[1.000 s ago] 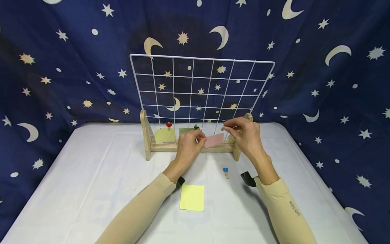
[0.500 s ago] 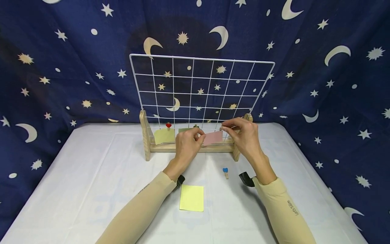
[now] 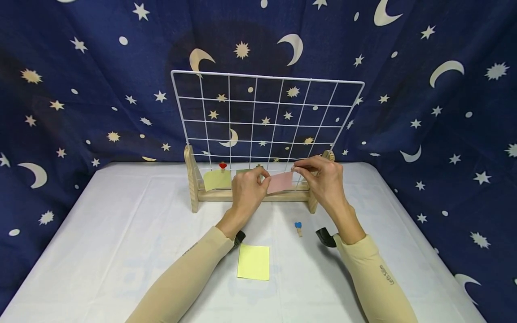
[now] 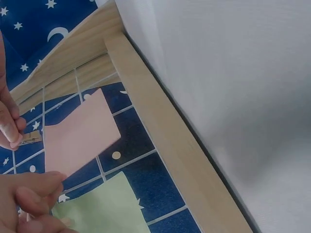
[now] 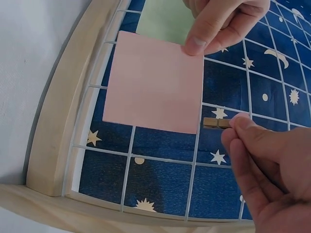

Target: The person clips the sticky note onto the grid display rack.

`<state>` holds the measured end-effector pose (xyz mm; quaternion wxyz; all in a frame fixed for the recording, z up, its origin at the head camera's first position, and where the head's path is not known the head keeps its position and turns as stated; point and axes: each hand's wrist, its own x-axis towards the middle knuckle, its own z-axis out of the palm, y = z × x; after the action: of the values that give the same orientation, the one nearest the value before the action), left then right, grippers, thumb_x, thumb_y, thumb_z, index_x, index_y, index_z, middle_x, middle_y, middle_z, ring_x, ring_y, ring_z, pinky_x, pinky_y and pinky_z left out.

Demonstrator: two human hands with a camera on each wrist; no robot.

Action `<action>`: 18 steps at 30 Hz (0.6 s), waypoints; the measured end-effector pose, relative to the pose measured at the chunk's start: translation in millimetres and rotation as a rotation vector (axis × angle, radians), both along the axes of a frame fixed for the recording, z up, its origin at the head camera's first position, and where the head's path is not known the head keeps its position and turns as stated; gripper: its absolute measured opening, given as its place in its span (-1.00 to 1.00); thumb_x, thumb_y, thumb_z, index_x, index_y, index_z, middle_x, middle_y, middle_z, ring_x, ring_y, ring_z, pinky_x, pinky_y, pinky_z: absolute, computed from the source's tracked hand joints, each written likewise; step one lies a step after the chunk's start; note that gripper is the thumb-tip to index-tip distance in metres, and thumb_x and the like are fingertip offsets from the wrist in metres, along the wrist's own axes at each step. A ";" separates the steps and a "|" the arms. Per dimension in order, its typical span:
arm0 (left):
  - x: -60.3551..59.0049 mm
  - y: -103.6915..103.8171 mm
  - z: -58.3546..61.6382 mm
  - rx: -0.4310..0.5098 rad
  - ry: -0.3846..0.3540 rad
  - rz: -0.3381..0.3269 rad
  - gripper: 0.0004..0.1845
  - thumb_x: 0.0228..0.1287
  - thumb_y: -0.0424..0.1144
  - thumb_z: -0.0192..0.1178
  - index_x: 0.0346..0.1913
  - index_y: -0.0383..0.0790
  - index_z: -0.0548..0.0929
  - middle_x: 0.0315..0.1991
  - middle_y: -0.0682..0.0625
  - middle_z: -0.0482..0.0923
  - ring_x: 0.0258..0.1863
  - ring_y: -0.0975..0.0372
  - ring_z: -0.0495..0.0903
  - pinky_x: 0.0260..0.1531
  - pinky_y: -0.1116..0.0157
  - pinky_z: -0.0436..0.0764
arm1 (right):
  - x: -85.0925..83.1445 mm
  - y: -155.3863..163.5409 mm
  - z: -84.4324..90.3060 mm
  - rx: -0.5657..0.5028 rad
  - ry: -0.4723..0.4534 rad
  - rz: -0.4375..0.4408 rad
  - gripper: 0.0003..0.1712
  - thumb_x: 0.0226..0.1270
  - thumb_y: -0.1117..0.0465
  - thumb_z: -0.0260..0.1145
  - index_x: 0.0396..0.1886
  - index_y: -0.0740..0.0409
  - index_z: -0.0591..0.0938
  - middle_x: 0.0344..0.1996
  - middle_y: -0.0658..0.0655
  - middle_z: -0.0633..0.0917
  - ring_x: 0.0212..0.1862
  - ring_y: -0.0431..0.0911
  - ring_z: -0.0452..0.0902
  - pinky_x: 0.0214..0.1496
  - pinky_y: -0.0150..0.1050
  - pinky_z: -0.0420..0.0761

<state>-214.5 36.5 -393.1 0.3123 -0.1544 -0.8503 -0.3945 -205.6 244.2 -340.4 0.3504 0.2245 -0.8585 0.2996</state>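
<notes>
A pink paper note (image 5: 153,82) is pinched at one corner between the thumb and fingers of my left hand (image 3: 249,188), in front of the white wire grid (image 3: 264,112). My right hand (image 3: 325,179) pinches a small wooden clothespin (image 5: 216,123); its tip is beside the note's edge in the right wrist view. To the left, a yellow-green note (image 3: 217,180) hangs from the grid under a red heart clothespin (image 3: 222,166). Between it and the pink note hangs a green note (image 4: 104,206), partly hidden by my left hand in the head view.
The grid stands in a wooden base (image 3: 218,196) on a white-covered table (image 3: 133,242). A blue heart clothespin (image 3: 298,229) lies in front of it, and a yellow pad of notes (image 3: 253,262) nearer me. A blue star-patterned curtain (image 3: 121,80) hangs behind.
The pink note and my left hand have shifted slightly left. My right hand has moved a little left with the clothespin, keeping its tip near the note's upper right corner.
</notes>
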 end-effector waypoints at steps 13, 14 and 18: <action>-0.7 5.0 2.6 0.015 0.046 0.017 -0.93 0.17 -0.31 0.54 -0.36 -0.18 0.83 -0.77 0.07 0.46 -0.74 0.28 0.37 -0.61 0.26 0.36 | -1.3 -3.8 -2.7 -0.006 0.012 0.015 -0.86 0.10 0.35 0.65 -0.31 0.18 0.87 -0.38 0.11 0.85 -0.40 -0.03 0.80 -0.27 -0.67 0.46; -0.9 5.2 2.7 0.017 0.048 0.015 -0.93 0.18 -0.32 0.54 -0.36 -0.18 0.83 -0.77 0.07 0.46 -0.74 0.28 0.36 -0.61 0.27 0.35 | -1.3 -4.0 -3.1 -0.002 0.013 0.014 -0.86 0.10 0.35 0.65 -0.31 0.19 0.87 -0.38 0.11 0.85 -0.40 -0.03 0.80 -0.27 -0.67 0.46; -0.6 6.3 2.9 0.021 0.048 0.009 -0.93 0.18 -0.33 0.55 -0.35 -0.19 0.83 -0.77 0.06 0.47 -0.73 0.28 0.37 -0.61 0.28 0.34 | -2.2 -4.1 -7.0 0.008 0.011 0.012 -0.86 0.10 0.34 0.65 -0.31 0.20 0.87 -0.37 0.13 0.85 -0.40 -0.02 0.80 -0.28 -0.64 0.49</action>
<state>-215.1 42.8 -390.3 0.3359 -0.1568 -0.8390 -0.3983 -207.8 240.0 -347.4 0.3525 0.2326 -0.8564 0.2971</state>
